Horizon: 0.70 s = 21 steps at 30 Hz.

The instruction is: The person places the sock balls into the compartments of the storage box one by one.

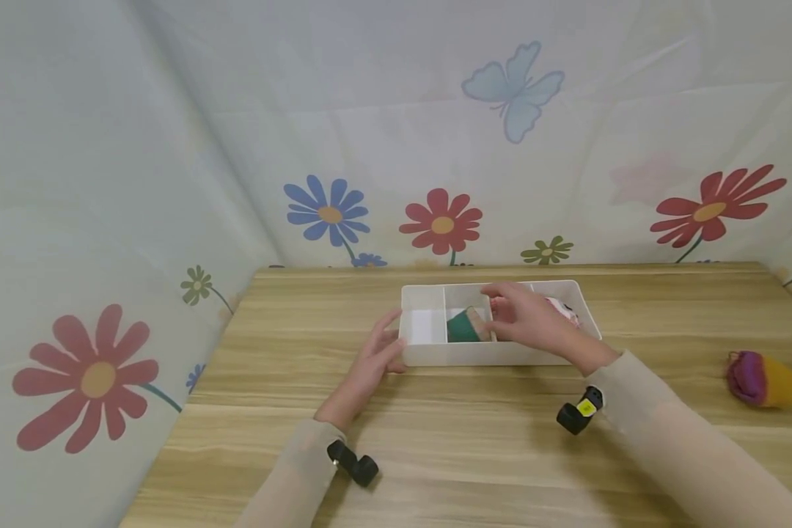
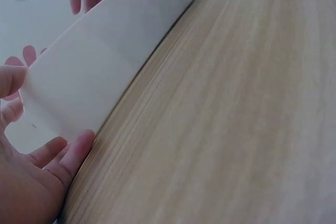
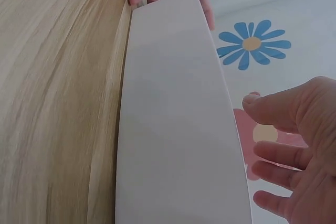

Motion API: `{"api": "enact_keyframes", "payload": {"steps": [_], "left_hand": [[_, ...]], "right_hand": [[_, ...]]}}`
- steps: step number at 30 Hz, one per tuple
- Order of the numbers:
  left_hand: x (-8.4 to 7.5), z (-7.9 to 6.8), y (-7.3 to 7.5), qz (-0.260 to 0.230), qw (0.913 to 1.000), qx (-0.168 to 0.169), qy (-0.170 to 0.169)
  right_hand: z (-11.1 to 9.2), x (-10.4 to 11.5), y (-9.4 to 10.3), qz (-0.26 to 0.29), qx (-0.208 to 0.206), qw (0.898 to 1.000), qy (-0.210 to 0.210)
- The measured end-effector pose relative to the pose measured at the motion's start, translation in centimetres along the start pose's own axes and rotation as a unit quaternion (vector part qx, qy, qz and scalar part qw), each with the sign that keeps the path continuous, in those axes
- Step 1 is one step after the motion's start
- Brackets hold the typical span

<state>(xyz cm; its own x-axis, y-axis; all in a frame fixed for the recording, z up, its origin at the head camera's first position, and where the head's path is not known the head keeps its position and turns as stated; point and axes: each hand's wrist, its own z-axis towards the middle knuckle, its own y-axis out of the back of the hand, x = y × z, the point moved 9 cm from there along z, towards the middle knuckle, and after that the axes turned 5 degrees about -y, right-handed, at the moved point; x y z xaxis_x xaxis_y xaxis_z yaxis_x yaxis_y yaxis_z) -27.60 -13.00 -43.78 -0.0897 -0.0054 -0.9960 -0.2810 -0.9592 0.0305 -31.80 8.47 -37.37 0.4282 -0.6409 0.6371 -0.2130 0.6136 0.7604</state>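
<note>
A white box (image 1: pixel 485 355) with several compartments stands on the table. My left hand (image 1: pixel 369 358) holds its left end, with fingers and thumb at the end wall and corners. Over the middle compartments hovers my right hand (image 1: pixel 531 320), its fingers apart with nothing seen between them; the right wrist view shows this hand (image 3: pixel 307 145) beside the rim. A green and beige rolled cloth bundle (image 1: pixel 463 326) lies in the second compartment. Something reddish is mostly hidden under the right hand. In the right compartment sits a white and red cloth bundle (image 1: pixel 563 311), partly covered.
To the right on the wooden table (image 1: pixel 435 447) lies a purple and yellow rolled cloth bundle (image 1: pixel 763 379). A white curtain (image 1: pixel 383 132) with flowers and a butterfly hangs behind the table and along its left side.
</note>
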Motion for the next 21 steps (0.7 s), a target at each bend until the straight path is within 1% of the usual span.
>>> {"api": "enact_keyframes", "payload": {"steps": [2,10,16,21], "left_hand": [[0.0,0.0,0.0,-0.002,1.0,-0.002,0.001],[0.1,0.1,0.1,0.005,1.0,-0.006,-0.006],[0.4,0.2,0.1,0.004,1.0,-0.006,-0.002],[1.7,0.6,0.6,-0.001,0.9999,-0.01,-0.005]], "right_hand": [[-0.3,-0.2,0.4,0.0,-0.004,1.0,-0.002],[-1.2,-0.5,1.4,0.004,-0.016,1.0,0.016],[-1.5,-1.0,1.7,0.002,-0.014,1.0,0.004],[-1.8,-1.2,2.1,-0.021,-0.021,1.0,0.005]]}}
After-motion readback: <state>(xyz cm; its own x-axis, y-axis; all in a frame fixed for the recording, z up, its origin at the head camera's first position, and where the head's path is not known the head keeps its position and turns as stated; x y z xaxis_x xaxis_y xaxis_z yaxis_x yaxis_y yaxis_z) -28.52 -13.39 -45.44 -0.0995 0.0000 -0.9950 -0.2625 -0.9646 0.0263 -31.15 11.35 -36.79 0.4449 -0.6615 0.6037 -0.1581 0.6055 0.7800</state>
